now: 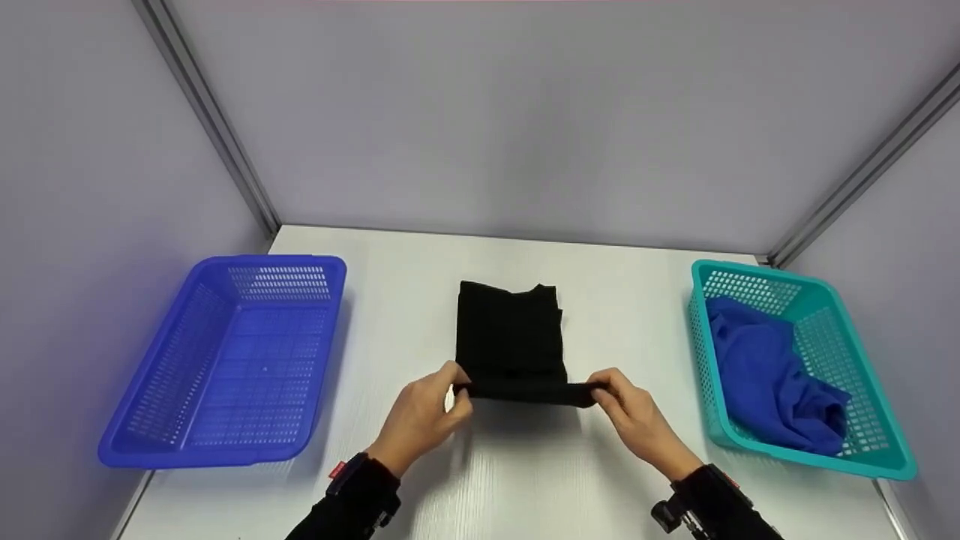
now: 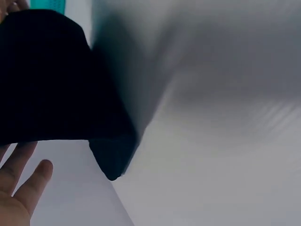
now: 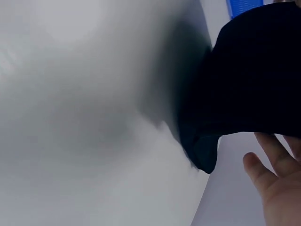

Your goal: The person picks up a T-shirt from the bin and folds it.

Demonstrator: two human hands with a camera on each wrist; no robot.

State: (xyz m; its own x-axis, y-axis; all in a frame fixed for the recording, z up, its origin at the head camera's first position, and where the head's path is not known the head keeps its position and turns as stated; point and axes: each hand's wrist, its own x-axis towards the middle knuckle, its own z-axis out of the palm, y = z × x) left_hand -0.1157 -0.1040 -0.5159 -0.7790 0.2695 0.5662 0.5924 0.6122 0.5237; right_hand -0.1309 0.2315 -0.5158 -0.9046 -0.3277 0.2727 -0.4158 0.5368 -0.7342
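A black folded garment (image 1: 510,330) lies on the white table, its near edge raised off the surface. My left hand (image 1: 427,409) pinches the left end of that raised edge, and my right hand (image 1: 634,412) pinches the right end between thumb and fingers. In the left wrist view the garment (image 2: 51,80) hangs as a dark sheet above the table, with some left fingers (image 2: 35,186) below it. From the right wrist, the garment (image 3: 249,70) shows the same way, above right fingers (image 3: 263,174). Whether it is a shirt or another piece cannot be told.
A blue plastic basket (image 1: 334,360) with nothing in it stands on the left. On the right, a teal basket (image 1: 874,375) holds a crumpled blue cloth (image 1: 765,375). Grey panels (image 1: 525,112) enclose the white table (image 1: 405,300) at the back and sides.
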